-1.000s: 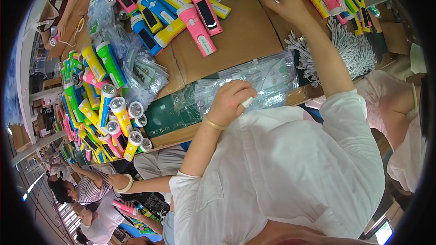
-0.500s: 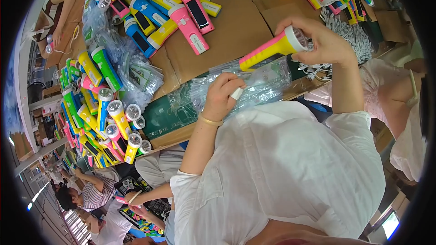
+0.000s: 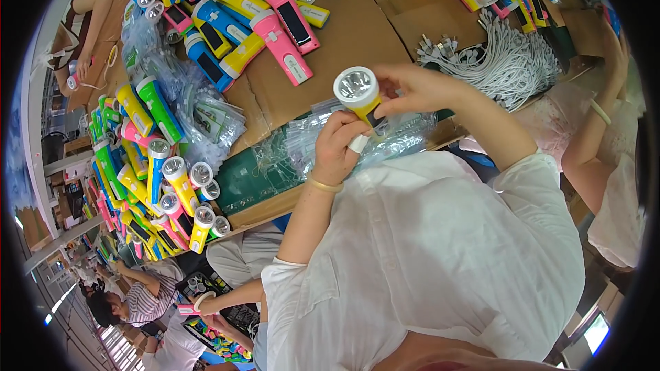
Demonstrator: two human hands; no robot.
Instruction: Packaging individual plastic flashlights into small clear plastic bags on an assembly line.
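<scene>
Between my two hands a yellow flashlight (image 3: pixel 375 115) with a white head (image 3: pixel 356 87) stands lens up, tilted toward me. My right hand (image 3: pixel 412 89) grips its barrel from the right side. The curled fingers of my left hand (image 3: pixel 337 145) close against the barrel from the left; a white wrap covers one of its fingers. The flashlight's lower end is hidden behind my fingers. Under both hands lies a stack of clear plastic bags (image 3: pixel 405 136), at the near edge of the table.
Colourful flashlights (image 3: pixel 282 48) heap at the back and left. More clear bags (image 3: pixel 213 124) lie between those heaps. A bundle of white cables (image 3: pixel 509 62) sits to the right on the cardboard-covered table (image 3: pixel 371 41). Beside me on the right is another person's arm (image 3: pixel 591 124); others work at left.
My right hand has brought the flashlight left and turned its head upward, next to my left hand. My left hand has barely moved. The right neighbour's arm has risen.
</scene>
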